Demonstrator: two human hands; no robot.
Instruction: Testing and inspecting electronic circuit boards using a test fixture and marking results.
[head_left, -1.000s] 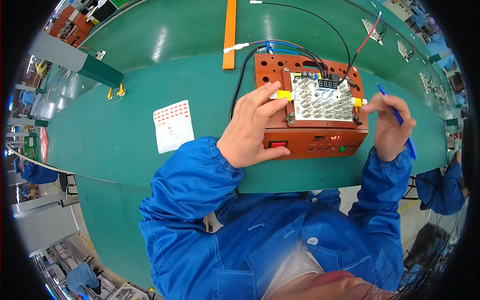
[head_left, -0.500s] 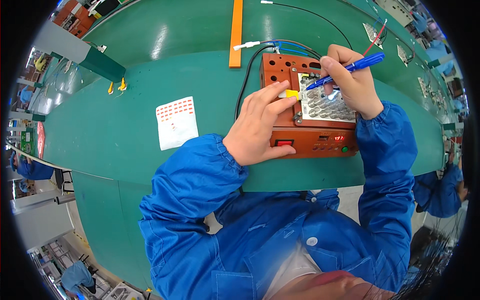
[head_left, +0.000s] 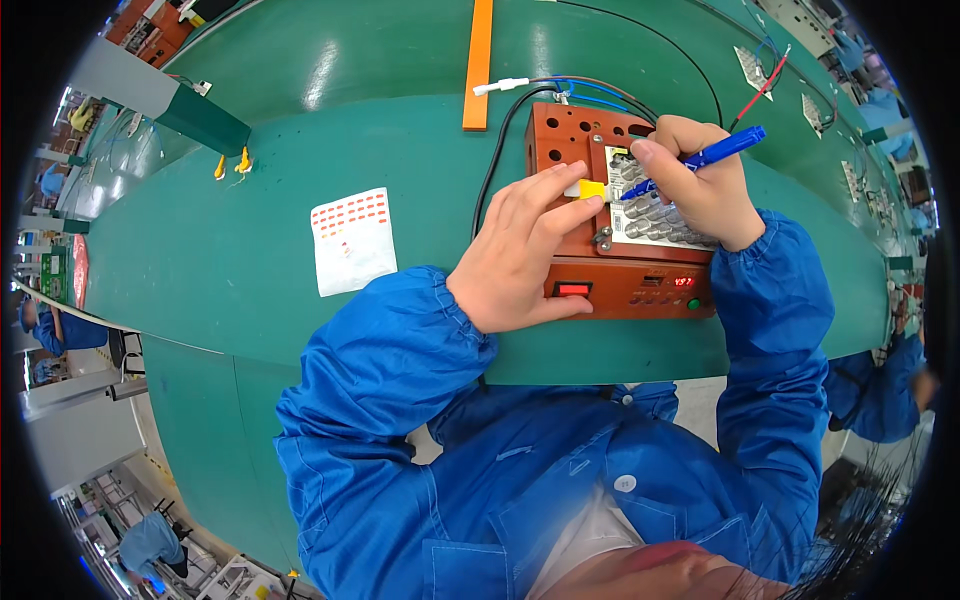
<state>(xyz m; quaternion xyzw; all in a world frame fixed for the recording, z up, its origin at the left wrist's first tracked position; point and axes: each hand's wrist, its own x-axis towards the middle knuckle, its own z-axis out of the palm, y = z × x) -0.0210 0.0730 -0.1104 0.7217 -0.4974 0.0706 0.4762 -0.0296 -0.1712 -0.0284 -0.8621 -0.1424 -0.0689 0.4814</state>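
An orange-brown test box [head_left: 620, 285] with a red switch and a small red display stands on the green bench. A grey circuit board [head_left: 655, 215] lies on top of it. My left hand [head_left: 520, 255] rests on the box's left side, its fingers touching a yellow clamp tab [head_left: 591, 188]. My right hand [head_left: 700, 185] holds a blue pen [head_left: 715, 155], its tip down on the board's left part. Both arms wear blue sleeves.
A white sticker sheet with red labels [head_left: 352, 240] lies to the left on the green bench [head_left: 250, 270]. An orange strip [head_left: 478, 60] lies behind the box, with black, blue and red cables. Other workers in blue stand at the far left and right edges.
My right hand has swung the pen from the box's right side up over the board and lowered its tip onto it. My left hand has stayed on the yellow tab.
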